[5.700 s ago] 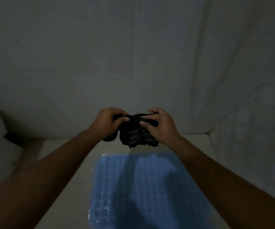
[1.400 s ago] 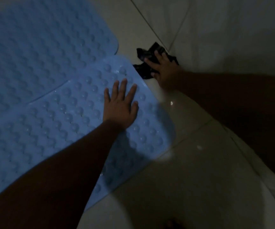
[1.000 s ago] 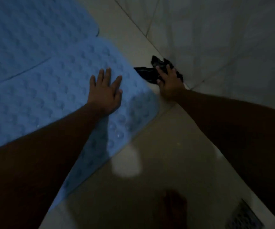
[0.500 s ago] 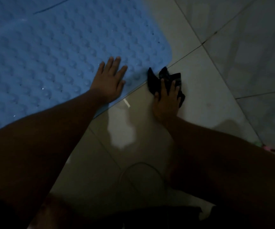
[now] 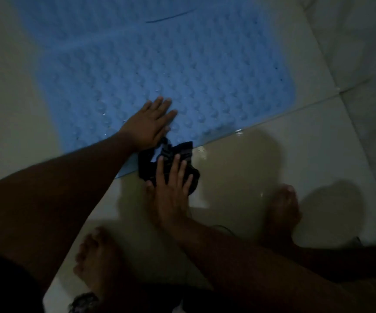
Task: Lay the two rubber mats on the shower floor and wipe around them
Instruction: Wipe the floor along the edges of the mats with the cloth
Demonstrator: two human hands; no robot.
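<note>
- The left hand (image 5: 150, 125) lies palm down with its fingers straight and close together, on the near edge of the blue rubber mat (image 5: 205, 75). I judge that it pins this edge so the mat does not slide while the floor beside it is wiped.
- The right hand (image 5: 171, 190) is just below the left one. Its fingers are straight and slightly spread, pressing a dark striped cloth (image 5: 180, 149) onto the floor tile (image 5: 272, 166). A flat palm probably spreads the pressure for wiping.
- The cloth is bunched under and ahead of the right fingertips, and its far corner touches the mat's edge just beside the left palm.
- The mat stretches away ahead of both hands. It is pale blue with rows of round bumps and a few glinting drops, and its edge looks flat on the tile.
- Far beyond the left fingertips, a dark curved line likely marks where the second mat (image 5: 114, 7) overlaps.
- The tile to the right of the right hand shines wet.
</note>
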